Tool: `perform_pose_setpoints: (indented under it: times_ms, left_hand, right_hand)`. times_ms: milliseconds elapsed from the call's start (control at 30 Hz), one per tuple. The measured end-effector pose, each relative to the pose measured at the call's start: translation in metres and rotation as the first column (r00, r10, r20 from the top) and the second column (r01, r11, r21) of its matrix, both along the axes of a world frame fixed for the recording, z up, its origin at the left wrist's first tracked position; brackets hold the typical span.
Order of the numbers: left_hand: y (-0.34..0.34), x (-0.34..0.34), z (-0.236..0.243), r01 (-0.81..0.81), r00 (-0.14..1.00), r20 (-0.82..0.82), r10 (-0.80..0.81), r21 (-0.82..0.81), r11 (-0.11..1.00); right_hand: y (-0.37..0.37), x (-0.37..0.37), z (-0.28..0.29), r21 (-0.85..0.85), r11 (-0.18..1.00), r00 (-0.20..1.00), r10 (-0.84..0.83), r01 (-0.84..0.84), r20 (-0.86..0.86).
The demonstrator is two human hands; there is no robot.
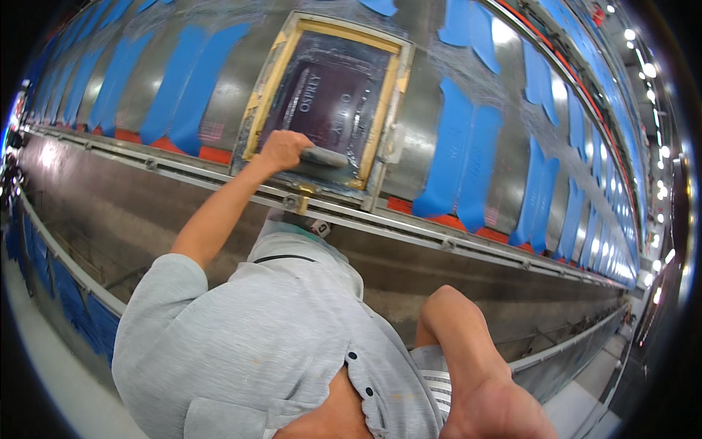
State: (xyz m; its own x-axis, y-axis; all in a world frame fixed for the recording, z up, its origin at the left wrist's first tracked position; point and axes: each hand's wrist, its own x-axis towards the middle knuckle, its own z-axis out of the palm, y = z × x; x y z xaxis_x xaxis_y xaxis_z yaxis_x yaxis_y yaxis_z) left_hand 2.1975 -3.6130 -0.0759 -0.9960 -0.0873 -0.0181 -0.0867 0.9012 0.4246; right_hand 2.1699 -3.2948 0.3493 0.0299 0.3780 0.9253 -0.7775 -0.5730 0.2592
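A screen printing frame [406, 80] with yellowish taped edges lies on the long metal printing table in front of me. Its dark purple mesh [336, 80] carries pale lettering and looks wet with ink in places. My left hand [284, 150] is closed around one end of a grey squeegee [325, 156], which lies across the near part of the mesh inside the frame. At the lower right, close to the camera, my right hand [504, 413] is raised on a bent arm, away from the table. Its fingers run out of the picture, so their pose is hidden.
Blue cut fabric pieces [479, 161] lie in pairs along the table on both sides of the frame. A metal rail [409, 233] with small stops follows the table's near edge. More blue pieces [66, 293] hang at the lower left. Another row of blue pieces lies beyond, at upper right.
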Motion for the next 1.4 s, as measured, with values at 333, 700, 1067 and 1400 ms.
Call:
perform_pose_setpoints:
  times_ms: [333, 700, 1067, 1400]
  left_hand:
    - [-0.041, -0.083, 0.034, 0.009, 0.951, 0.31, 0.013, -0.068, 0.998]
    - [-0.131, -0.262, 0.017, -0.015, 0.97, 0.241, 0.033, -0.074, 0.997]
    - [-0.015, -0.032, 0.021, -0.064, 0.986, 0.158, 0.047, 0.105, 0.992]
    - [-0.104, -0.188, 0.018, 0.029, 0.969, 0.245, -0.008, -0.084, 0.996]
  right_hand:
    - [-0.149, -0.195, -0.304, 0.952, -0.123, 0.814, -0.556, -0.281, 0.168]
    - [-0.268, -0.323, -0.415, 0.857, -0.515, 0.819, -0.491, 0.0, -0.295]
    - [-0.158, -0.105, -0.414, 0.916, -0.402, 0.844, -0.492, -0.004, -0.212]
    - [-0.237, -0.256, -0.402, 0.853, -0.521, 0.828, -0.463, 0.035, -0.317]
